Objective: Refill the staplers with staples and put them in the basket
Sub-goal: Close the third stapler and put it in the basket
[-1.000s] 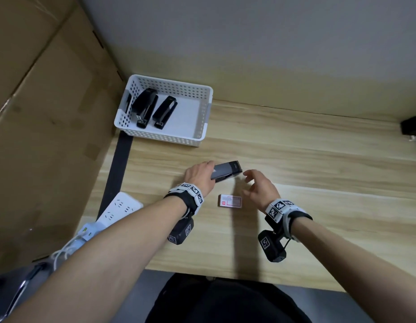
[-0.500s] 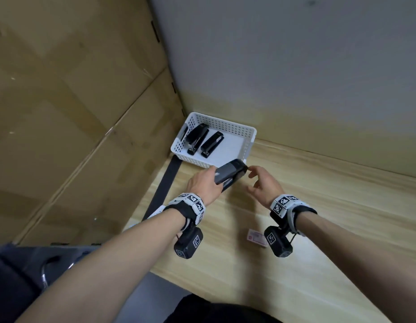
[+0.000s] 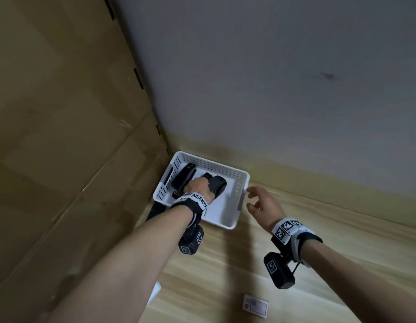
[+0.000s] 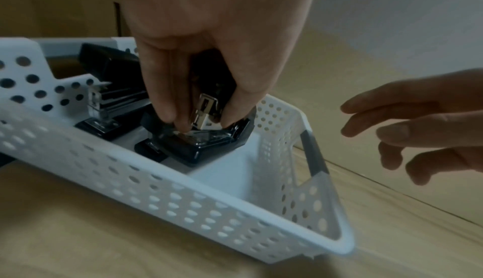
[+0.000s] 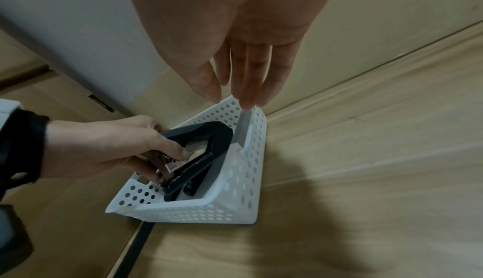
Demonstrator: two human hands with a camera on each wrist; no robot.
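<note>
Inside basket (image 3: 241, 207): left hand (image 3: 197, 188) grip pinches stapler (image 3: 217, 185) below fingers; right hand (image 3: 264, 206) loose, empty.

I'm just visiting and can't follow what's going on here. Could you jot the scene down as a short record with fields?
left hand: left hand grips a black stapler, lowering it into the basket
right hand: right hand open, holding nothing, beside the basket's grey handle
basket: white perforated basket in the table's corner
already inside: at least one other stapler
on the table: small staple box, near the person
</note>
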